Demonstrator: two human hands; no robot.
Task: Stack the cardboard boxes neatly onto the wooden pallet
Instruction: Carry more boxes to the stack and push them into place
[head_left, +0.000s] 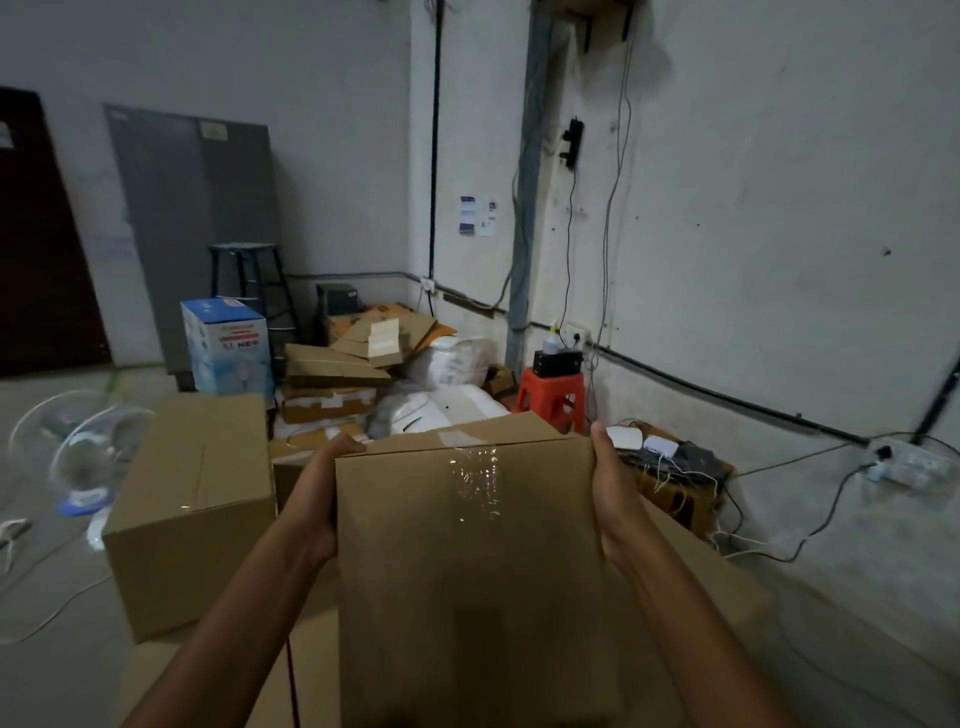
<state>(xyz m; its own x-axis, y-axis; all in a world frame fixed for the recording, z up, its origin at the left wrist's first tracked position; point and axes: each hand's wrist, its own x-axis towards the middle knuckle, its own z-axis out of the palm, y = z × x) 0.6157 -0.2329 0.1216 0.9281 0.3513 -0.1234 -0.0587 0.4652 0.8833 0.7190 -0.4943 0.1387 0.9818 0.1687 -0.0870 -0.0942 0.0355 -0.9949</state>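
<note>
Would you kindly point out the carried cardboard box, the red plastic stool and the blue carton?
carried cardboard box (467, 571): head view, middle of its near face.
red plastic stool (550, 388): head view, front edge of its seat.
blue carton (234, 358): head view, its printed front face.

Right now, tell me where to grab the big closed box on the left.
Likely low on its two opposite end walls, coming from the near long side: the big box is wide, closed flat, with no handles showing. Set down the carried box first.
</note>
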